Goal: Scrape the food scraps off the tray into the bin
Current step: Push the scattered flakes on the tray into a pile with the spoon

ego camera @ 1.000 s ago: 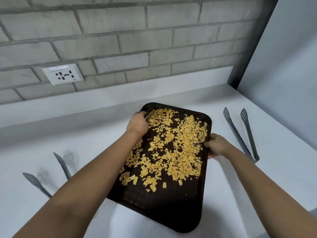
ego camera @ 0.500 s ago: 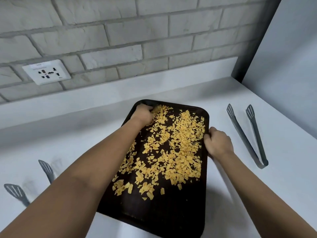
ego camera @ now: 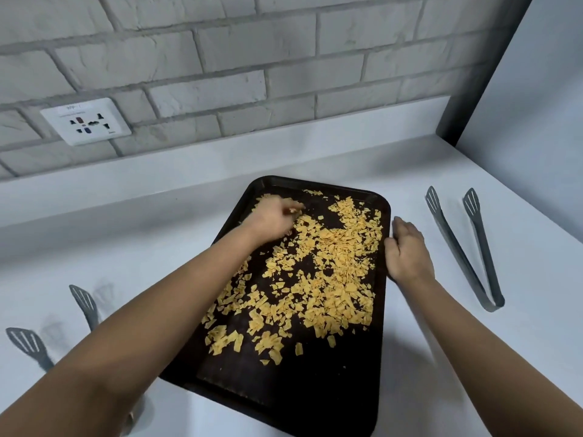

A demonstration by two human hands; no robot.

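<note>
A dark brown tray lies flat on the white counter, its long side running away from me. Yellow food scraps cover its far and middle part, and the near end is bare. My left hand rests on the scraps near the tray's far left corner, fingers loosely spread and slightly blurred. My right hand lies flat against the outside of the tray's right rim with its fingers straight, holding nothing. No bin is in view.
Grey metal tongs lie on the counter to the right of the tray. A second pair of tongs lies at the left, partly hidden by my left arm. A brick wall with a socket stands behind, and a grey panel at the right.
Both hands have let go of the tray's rims. The left hand moved onto the scraps at the far left. The right hand opened flat beside the right rim.
</note>
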